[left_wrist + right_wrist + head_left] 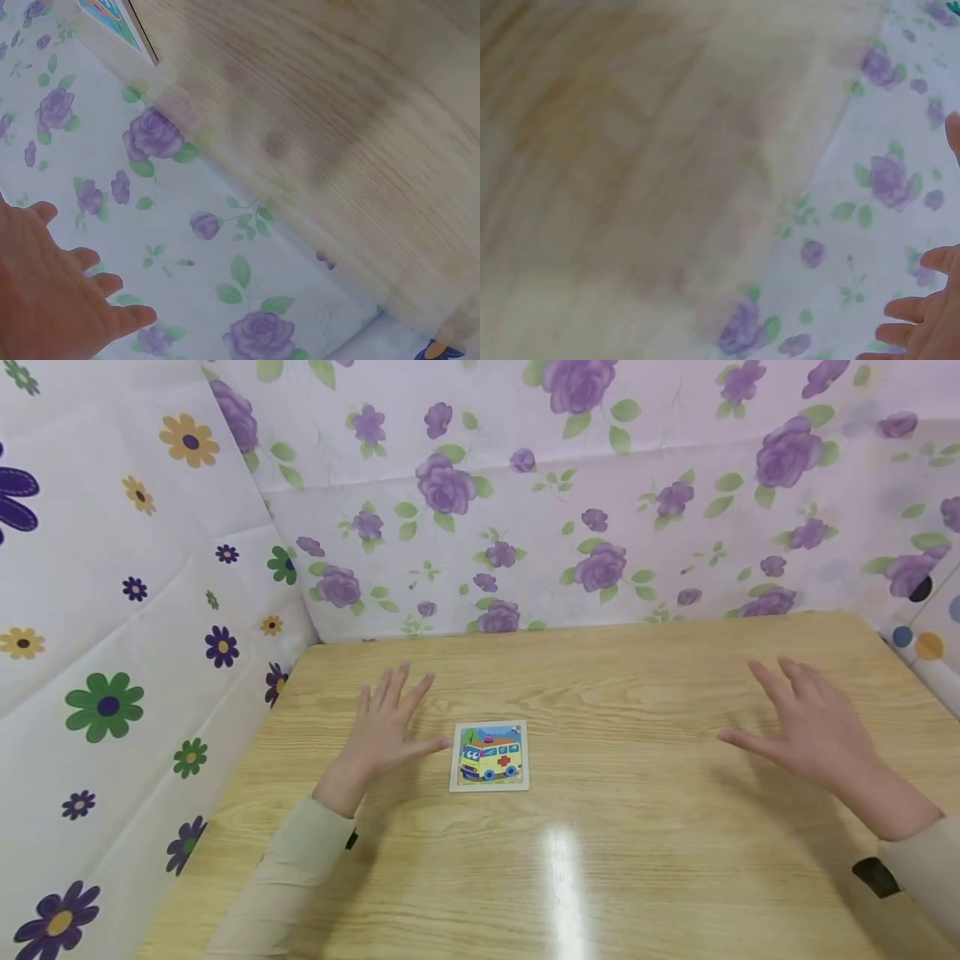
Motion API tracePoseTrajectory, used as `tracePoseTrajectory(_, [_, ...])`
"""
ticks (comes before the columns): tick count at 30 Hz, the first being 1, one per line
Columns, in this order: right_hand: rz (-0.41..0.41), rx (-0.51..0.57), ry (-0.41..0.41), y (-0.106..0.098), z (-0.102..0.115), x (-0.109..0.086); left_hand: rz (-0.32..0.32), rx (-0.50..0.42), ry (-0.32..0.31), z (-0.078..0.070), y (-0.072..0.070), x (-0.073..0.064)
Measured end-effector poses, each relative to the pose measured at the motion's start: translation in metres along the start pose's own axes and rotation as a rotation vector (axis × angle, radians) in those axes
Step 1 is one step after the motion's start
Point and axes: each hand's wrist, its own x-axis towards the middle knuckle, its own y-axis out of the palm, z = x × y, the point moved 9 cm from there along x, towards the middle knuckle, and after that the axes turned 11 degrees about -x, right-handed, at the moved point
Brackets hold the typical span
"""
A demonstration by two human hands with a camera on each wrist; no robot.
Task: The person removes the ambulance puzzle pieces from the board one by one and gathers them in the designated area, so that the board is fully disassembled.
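A square picture puzzle board point(490, 757) with a white border and a cartoon ambulance lies flat on the wooden table. Just left of it hovers my left hand point(382, 731), fingers spread and thumb pointing toward the board's left edge, holding nothing. My right hand point(817, 727) is well off to the right above the table, fingers also spread and nothing in it. In the left wrist view, a corner of the puzzle board point(124, 26) shows at the top, with the left hand point(60, 292) at lower left. Part of the right hand point(930, 307) appears in the right wrist view.
The wood-grain table point(615, 693) meets a hanging cloth with purple roses point(446, 485) along its back edge. A white cloth with coloured flowers point(105, 706) hangs on the left side. A dotted cloth point(930, 645) borders the right edge.
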Motion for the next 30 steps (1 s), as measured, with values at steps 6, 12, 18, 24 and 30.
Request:
tracePoseTrajectory(6, [0.008, 0.072, -0.030, -0.013, 0.018, 0.012, -0.058, 0.005, 0.076, -0.014, -0.005, 0.001])
tracePoseTrajectory(12, [0.046, 0.172, -0.030, -0.019, 0.039, 0.022, -0.087, 0.008, 0.165, -0.029, -0.004, 0.003])
tracePoseTrajectory(18, [0.106, 0.270, -0.019, -0.016, 0.062, 0.032, -0.067, 0.036, 0.261, -0.046, 0.003, -0.001])
tracePoseTrajectory(24, [0.098, 0.320, -0.037, -0.013, 0.083, 0.039, -0.034, 0.065, 0.326, -0.060, 0.012, -0.005])
tracePoseTrajectory(30, [0.078, 0.364, -0.059, -0.010, 0.102, 0.046, 0.028, 0.068, 0.355, -0.070, 0.025, -0.009])
